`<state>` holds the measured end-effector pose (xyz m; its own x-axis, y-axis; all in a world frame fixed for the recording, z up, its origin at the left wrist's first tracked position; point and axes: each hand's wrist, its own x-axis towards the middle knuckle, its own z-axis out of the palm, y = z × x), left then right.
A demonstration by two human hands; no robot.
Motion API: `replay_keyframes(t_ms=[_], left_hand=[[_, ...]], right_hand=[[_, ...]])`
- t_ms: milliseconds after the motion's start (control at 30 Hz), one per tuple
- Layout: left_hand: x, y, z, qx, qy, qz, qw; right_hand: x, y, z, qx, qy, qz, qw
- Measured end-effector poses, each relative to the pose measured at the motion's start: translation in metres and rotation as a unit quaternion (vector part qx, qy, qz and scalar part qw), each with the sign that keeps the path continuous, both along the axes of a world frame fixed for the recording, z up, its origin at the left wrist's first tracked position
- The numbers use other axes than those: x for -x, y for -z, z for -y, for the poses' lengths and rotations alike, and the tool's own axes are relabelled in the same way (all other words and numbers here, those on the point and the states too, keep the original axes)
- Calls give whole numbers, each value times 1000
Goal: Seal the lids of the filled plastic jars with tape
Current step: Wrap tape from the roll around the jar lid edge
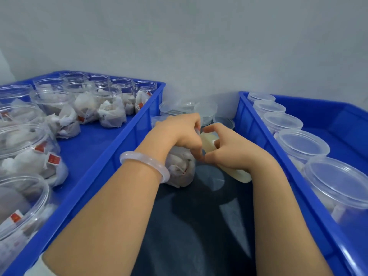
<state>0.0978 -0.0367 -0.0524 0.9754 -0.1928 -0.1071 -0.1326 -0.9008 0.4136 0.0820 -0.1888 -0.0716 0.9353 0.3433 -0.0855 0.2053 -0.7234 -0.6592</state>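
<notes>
Both hands worked close together over the dark lap between two crates. Her left hand [179, 134] was closed over the top of a filled jar [181, 166] lying tilted on the dark cloth, fingers curled around its lid edge. Her right hand [231, 152] gripped a pale roll of tape [208, 143], thumb and forefinger pinched toward the lid, apparently at the tape's free end, though the tape itself was too clear to make out.

Biggest in view, the left blue crate [127, 144] held open jars [107, 104] stuffed with white sachets, no lids on. A right blue crate [264, 136] carried a row of lidded jars [302, 144]. Loose clear lids [206, 109] were stacked beyond the hands by the wall. A pale bangle [145, 166] sat on the left wrist.

That jar looked light and thin-walled, likely slick and easy to dent, so holding it at the stiff lid rim rather than squeezing the body seemed wise.
</notes>
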Motion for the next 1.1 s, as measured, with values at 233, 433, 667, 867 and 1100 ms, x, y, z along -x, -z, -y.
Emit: replay_keyframes(t_ms=[233,433,667,867,1100], left_hand=[[3,4,-4,-7,11,0,1000],[5,4,-10,36,27,3,999],[5,6,-11,46,43,18,998],[6,4,-13,44,68,-1,997],[6,7,-9,49,31,14,998]], right_hand=[[-2,3,4,-33,18,15,999],[-1,7,7,-90,-9,11,996],[-9,14,3,-122,7,35,992],[-12,21,-1,-126,7,32,992],[-7,17,8,-118,-16,-18,993]])
